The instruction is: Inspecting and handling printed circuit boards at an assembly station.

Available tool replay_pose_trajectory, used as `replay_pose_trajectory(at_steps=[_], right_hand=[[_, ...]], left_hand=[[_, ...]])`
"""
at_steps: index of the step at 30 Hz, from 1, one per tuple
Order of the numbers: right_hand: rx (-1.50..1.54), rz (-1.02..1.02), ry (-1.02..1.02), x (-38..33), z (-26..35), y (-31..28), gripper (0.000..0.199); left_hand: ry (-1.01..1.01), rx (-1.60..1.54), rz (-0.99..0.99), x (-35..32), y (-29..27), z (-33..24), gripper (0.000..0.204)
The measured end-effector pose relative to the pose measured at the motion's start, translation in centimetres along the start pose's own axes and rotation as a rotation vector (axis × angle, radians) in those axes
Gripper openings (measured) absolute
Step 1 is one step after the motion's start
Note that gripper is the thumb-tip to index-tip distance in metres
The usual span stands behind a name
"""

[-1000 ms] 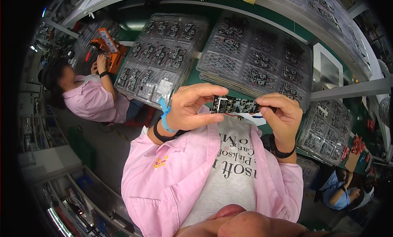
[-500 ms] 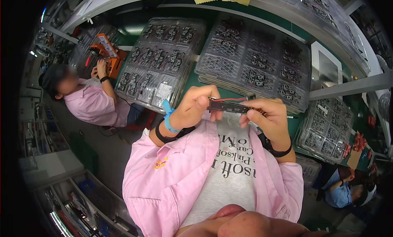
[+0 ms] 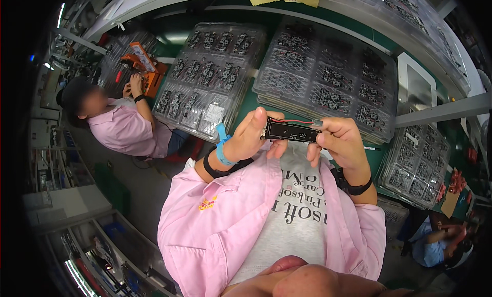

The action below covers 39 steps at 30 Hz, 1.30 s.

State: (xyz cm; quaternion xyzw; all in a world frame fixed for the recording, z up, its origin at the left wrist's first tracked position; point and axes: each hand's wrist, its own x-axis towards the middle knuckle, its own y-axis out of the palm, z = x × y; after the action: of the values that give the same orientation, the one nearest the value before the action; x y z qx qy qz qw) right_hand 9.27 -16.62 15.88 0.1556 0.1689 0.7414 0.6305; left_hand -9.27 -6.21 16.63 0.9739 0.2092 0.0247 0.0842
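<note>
A narrow black circuit board (image 3: 292, 132) with white markings is held up in front of my chest, a red wire running along its far long edge. My left hand (image 3: 252, 134) grips the board's left end, thumb up and fingers bent behind it. At the other end, my right hand (image 3: 342, 140) pinches the board between thumb and fingers, close to where the red wire ends. A blue band (image 3: 222, 143) is tied round my left wrist. The board's far side is hidden from me.
Beyond my hands, clear plastic trays of small electronic assemblies stand on the green bench: a left tray (image 3: 207, 74), a middle stack (image 3: 328, 76) and a right stack (image 3: 416, 158). At left, a co-worker (image 3: 125, 117) handles an orange fixture (image 3: 148, 74). A metal shelf post (image 3: 441, 115) crosses at right.
The board has tilted so that more of its marked flat face shows. My left thumb has lifted upward. Both hands still hold it. The whole view has shifted slightly.
</note>
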Motion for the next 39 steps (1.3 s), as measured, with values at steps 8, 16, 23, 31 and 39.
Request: replay_pose_trajectory(at_steps=[8, 16, 23, 31, 39], right_hand=[[-0.282, -0.271, -0.363, 0.6, 0.6, 1.3, 0.022], [-0.801, -0.198, -0.503, 0.7, 1.9, 0.4, 0.02], [-0.258, -0.284, -0.29, 1.6, 2.1, 0.6, 0.012], [0.096, -0.16, -0.297, 1.9, 1.4, 0.3, 0.006], [0.087, -0.217, -0.197, 1.7, 1.6, -0.1, 0.005]], left_hand=[[-0.005, -0.041, -0.052, 0.0, 0.1, -0.1, 0.07], [-0.077, 0.043, 0.033, 0.1, 0.2, -0.1, 0.065], [-0.117, -0.003, 0.092, 0.0, 0.2, 0.6, 0.062], [-0.132, -0.007, 0.102, 0.1, 0.2, 0.7, 0.062], [-0.129, 0.023, 0.132, 0.2, 0.5, 0.6, 0.064]])
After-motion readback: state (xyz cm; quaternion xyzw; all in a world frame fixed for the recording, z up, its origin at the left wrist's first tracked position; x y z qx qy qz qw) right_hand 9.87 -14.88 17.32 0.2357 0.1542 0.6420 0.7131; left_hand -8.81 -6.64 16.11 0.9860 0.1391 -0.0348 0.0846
